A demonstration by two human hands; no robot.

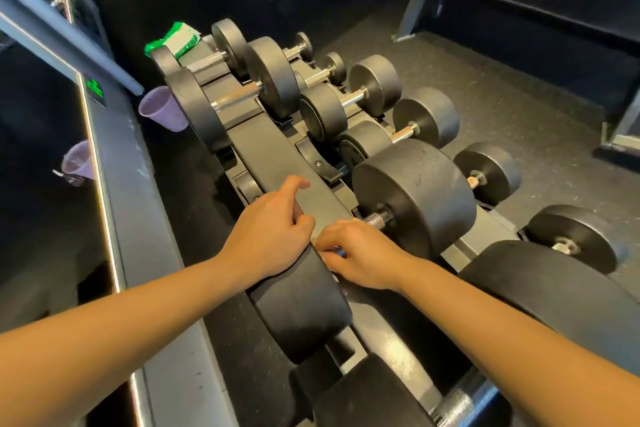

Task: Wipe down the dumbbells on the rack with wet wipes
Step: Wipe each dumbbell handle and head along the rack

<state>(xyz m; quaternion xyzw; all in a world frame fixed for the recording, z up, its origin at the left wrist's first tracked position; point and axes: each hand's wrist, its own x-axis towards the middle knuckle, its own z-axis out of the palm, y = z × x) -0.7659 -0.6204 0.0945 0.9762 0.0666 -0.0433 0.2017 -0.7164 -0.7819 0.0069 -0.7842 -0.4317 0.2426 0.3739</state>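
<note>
Grey gym flooring is seen beyond the rack (pixel 270 149). Centrally, the dumbbell (pixel 415 198) is laid with its axis from 7 to 1 o'clock; its handle (pixel 377 219) is clasped by the right hand (pixel 360 256). The left hand (pixel 266 236) is rested on the near head (pixel 298 308), at 9 o'clock; its grip cannot be told.

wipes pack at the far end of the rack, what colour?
Green and white. Head view shows it best: the wipes pack lies at the far end of the rack.
</note>
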